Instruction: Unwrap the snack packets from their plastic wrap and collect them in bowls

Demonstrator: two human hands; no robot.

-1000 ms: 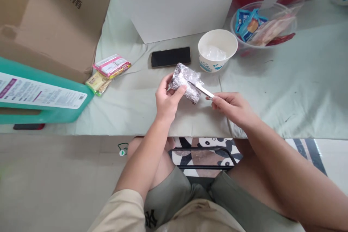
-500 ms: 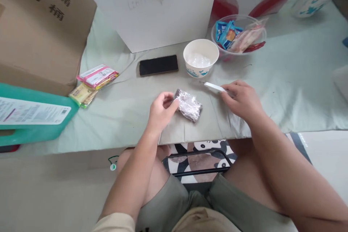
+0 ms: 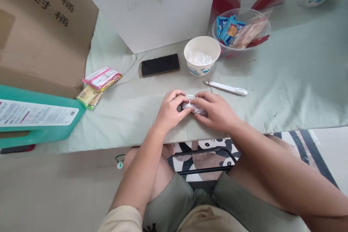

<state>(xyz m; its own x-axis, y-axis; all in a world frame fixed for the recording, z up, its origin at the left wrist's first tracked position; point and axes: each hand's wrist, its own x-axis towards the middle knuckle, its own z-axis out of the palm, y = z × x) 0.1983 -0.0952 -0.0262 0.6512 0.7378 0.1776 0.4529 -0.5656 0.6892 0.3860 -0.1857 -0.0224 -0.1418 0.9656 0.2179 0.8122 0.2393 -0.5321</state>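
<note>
A small dark block, flat and roughly rectangular, in crinkled clear plastic film (image 3: 199,109) sits between the person's hands, just in from the near edge of the pale green tablecloth (image 3: 136,116); whether it rests fully on the cloth is hidden. The left hand (image 3: 172,111) grasps its left end with thumb and fingers. The right hand (image 3: 217,112) grasps the right side, fingers bent over the top, covering most of the film.

The step in hand looks like working at the film. It would go best with the left hand steadying the block while the right fingertips lift one loose edge and peel slowly, keeping the block low so it cannot drop.

Beyond the hands lies a slim white-handled cutter (image 3: 227,87), its metal tip pointing left; the knuckles should stay clear of it. Farther back stand a white paper bowl with blue print (image 3: 199,69) and, left of it, a flat black phone (image 3: 160,65).
</note>
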